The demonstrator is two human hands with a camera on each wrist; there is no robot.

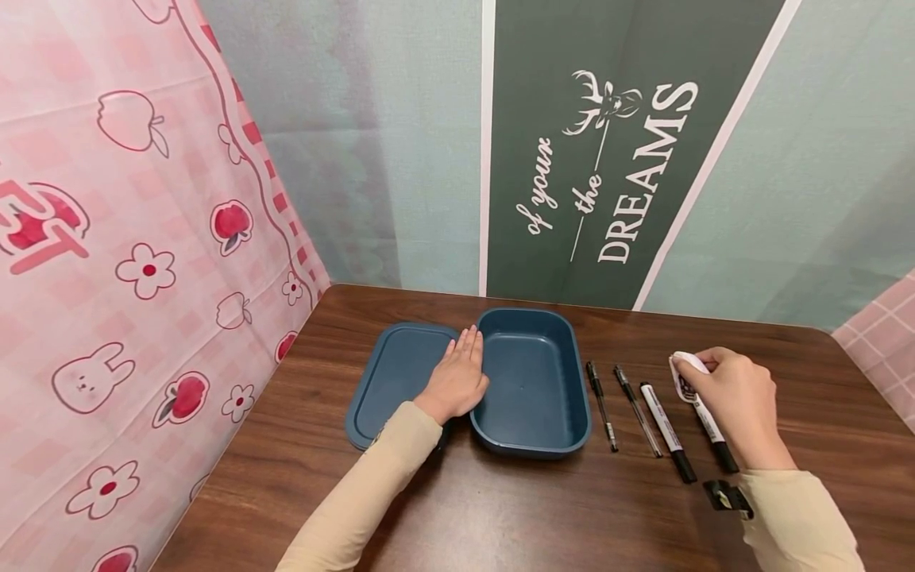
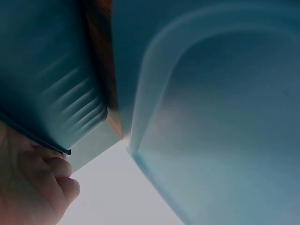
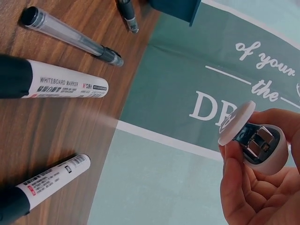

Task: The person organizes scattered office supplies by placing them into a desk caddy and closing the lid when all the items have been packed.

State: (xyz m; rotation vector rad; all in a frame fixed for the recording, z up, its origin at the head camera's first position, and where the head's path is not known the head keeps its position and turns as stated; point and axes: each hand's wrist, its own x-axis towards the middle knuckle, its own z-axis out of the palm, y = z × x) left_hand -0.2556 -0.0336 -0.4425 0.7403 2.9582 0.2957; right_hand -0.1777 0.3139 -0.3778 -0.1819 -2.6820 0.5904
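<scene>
My left hand (image 1: pixel 457 381) lies with fingers straight along the left rim of an open blue plastic box (image 1: pixel 532 373). Beside that hand, on the left, is a blue rounded-rectangle lid (image 1: pixel 403 373). In the left wrist view my curled-looking fingertips (image 2: pixel 58 173) touch a dark blue rim. My right hand (image 1: pixel 739 393) pinches a small round white object (image 3: pixel 269 164) with a printed white disc cap, tilted away from its body. Between cap and body show a dark inside and two metal pieces. It is held above a whiteboard marker (image 1: pixel 710 427), covering part of it.
Left of that marker lie a second whiteboard marker (image 1: pixel 665 425) and two black-capped pens, one further right (image 1: pixel 638 409) and one near the box (image 1: pixel 602 407). All rest on a brown wooden table (image 1: pixel 515 516). Behind hangs a green printed cloth (image 1: pixel 557 48); at left, a pink one (image 1: pixel 143 199).
</scene>
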